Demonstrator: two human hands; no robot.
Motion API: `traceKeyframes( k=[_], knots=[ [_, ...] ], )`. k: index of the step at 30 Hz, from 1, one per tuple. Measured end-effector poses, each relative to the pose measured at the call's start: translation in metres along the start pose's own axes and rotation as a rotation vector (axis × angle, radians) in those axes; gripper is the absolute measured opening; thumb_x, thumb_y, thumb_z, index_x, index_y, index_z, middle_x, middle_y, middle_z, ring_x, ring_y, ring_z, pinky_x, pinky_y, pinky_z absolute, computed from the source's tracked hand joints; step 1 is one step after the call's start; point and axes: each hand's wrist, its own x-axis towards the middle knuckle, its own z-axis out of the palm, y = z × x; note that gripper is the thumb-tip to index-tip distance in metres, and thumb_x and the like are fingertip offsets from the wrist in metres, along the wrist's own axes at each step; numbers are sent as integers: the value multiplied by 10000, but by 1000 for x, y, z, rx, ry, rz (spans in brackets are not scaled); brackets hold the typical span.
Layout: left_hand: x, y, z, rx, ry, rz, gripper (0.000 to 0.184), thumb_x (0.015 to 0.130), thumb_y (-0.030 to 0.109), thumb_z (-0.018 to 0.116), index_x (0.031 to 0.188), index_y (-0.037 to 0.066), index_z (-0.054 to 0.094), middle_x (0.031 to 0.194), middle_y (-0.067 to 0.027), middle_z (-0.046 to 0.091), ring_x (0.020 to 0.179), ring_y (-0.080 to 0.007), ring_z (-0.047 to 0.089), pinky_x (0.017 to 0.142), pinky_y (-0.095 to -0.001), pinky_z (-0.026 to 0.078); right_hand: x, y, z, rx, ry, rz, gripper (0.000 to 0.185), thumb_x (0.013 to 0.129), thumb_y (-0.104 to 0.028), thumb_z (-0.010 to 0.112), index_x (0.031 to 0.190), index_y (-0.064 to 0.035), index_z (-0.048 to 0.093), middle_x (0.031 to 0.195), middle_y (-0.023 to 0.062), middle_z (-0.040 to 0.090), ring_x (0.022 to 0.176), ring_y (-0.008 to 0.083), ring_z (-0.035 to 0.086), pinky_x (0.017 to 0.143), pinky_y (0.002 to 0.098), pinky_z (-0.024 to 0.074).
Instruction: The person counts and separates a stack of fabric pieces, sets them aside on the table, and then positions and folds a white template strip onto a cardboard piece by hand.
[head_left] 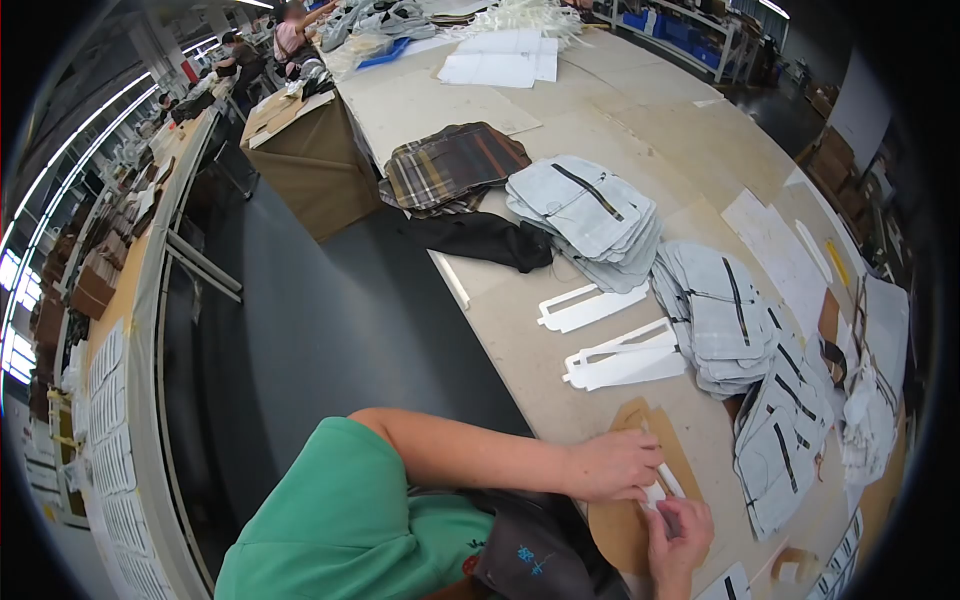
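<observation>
On the table's near edge lies a brown cardboard template [615, 530] with a slot. My left hand [612, 466] is over its upper part, fingers bent and pressed around a small white piece [654, 492]. Just below, my right hand [682, 530] pinches the same white piece between thumb and fingers. The two hands nearly touch. White slotted templates [640, 367] lie beyond the cardboard, with another [590, 310] farther off. To the right are stacks of light grey fabric pieces [715, 300] with dark zipper strips.
Plaid fabric [455, 165] and a black cloth [480, 240] lie near the table's left edge. Another grey stack [585, 205] sits beside them. A tape roll [792, 568] is at the lower right. A brown covered box [310, 165] stands in the aisle; other people [292, 40] are far off.
</observation>
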Motion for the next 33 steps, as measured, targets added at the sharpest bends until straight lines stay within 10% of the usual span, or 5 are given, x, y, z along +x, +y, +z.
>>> traceKeyframes(
  k=[23,33],
  knots=[
    [1,2,0,30,21,20,133,873,214,698,831,88,696,908,-33,585,963,-249,535,839,-365,469,-8,8,13,-107,136,-19,62,891,-39,663,829,-42,659,877,96,707,817,284,638,748,361,482],
    [-2,0,0,-40,48,52,106,842,150,723,907,67,726,997,-38,629,975,-247,558,858,-360,484,-5,4,-17,-28,55,-49,288,647,-37,837,907,-62,717,984,83,715,968,311,606,845,397,490]
  ],
)
